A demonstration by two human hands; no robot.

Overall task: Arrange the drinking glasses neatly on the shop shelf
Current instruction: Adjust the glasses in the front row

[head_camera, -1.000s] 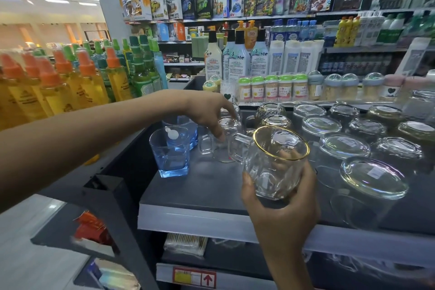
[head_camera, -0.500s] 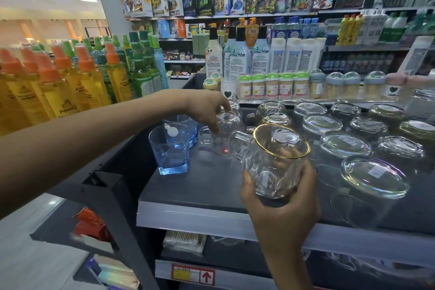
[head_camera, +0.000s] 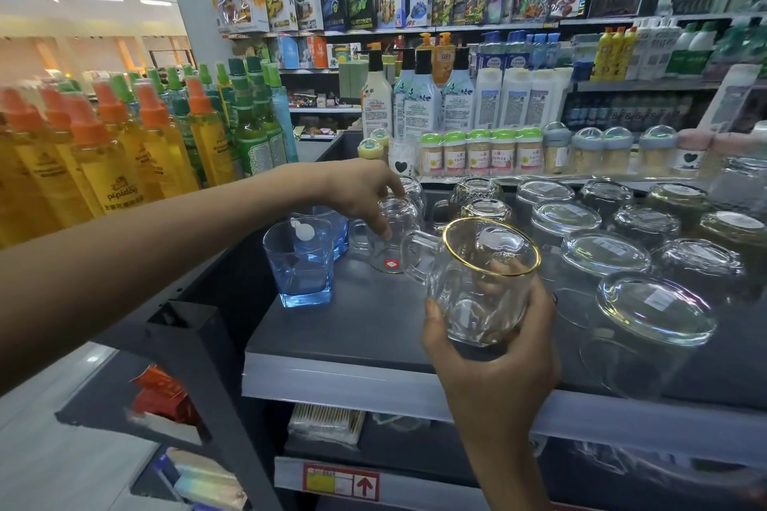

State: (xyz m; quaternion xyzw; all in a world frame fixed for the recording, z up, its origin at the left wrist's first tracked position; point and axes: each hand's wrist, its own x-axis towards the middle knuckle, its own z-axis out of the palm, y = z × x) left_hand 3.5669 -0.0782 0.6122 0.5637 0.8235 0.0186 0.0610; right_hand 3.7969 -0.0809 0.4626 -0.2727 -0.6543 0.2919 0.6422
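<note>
On the dark shelf (head_camera: 352, 332): rows of upturned glasses (head_camera: 655, 303) pack its right side, and yellow spray bottles (head_camera: 124, 162) crowd past its left edge. Two blue tumblers (head_camera: 303, 266) stand at shelf left. Over shelf front, right hand (head_camera: 494, 361) fingers are clamped round the upright gold-rimmed mug (head_camera: 460, 282), off the surface. Mid-shelf, left hand (head_camera: 361, 191) fingers grip the upturned clear mug (head_camera: 392, 245) from above.

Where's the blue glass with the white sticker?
Head view: the square blue glass tumbler stands at the dark shelf's left end, left of the clear glass mug under the left hand.
</note>
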